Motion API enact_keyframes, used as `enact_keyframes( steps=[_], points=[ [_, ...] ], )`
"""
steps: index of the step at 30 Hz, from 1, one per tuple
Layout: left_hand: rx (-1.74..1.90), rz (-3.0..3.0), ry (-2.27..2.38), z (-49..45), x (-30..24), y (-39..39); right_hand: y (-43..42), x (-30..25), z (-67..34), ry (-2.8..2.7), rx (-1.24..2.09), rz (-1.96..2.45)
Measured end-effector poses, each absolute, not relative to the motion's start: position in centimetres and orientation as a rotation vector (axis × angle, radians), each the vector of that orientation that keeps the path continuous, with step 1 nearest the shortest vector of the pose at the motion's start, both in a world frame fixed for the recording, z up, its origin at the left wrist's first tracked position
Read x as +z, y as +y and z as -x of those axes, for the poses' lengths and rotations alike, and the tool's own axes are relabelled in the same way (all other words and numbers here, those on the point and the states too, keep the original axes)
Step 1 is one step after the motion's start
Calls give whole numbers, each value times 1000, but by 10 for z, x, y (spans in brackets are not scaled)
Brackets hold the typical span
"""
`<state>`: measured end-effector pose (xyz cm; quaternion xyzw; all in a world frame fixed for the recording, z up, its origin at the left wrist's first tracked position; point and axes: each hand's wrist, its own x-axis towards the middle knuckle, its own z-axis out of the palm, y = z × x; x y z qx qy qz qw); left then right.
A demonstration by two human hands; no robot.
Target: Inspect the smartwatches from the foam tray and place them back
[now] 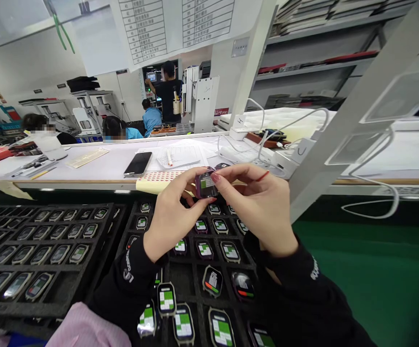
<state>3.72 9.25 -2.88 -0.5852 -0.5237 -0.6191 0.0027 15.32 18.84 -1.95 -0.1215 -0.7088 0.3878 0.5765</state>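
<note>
Above the near foam tray [185, 274], my left hand [175, 212] grips a purple-framed smartwatch [206, 185] between thumb and fingers. Its lit screen shows green and white blocks. My right hand [256, 202] is closed at the watch's right side, its thumb pressed on the screen edge; whether a film or other small piece is pinched there, I cannot make out. Below both hands, several watch bodies lie in the tray's compartments, many with green and white screens. One pale-framed watch [166, 299] rests partly over its neighbours.
At left stands another foam tray [82, 284] of watches. On the white bench lie a phone [138, 164], papers [183, 156], a marker [169, 157] and white cables [263, 140]. A slanted metal post [325, 125] rises at right. Several people work beyond the bench.
</note>
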Motion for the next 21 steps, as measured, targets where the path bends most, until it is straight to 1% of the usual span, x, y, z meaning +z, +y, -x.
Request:
enact_keyframes(
  steps=[4,14,17,21],
  points=[
    [-1922,1869,-1648,-35,-27,90,187,-18,-154,-1686,815,299],
    [-1932,1881,-1648,-33,-24,87,188,-18,-158,-1712,727,292],
    [-1857,1868,-1619,-33,-24,86,192,-17,-158,-1711,862,288],
    [-1688,1851,-1567,-33,-25,84,192,-12,-159,-1881,1221,142]
  ],
)
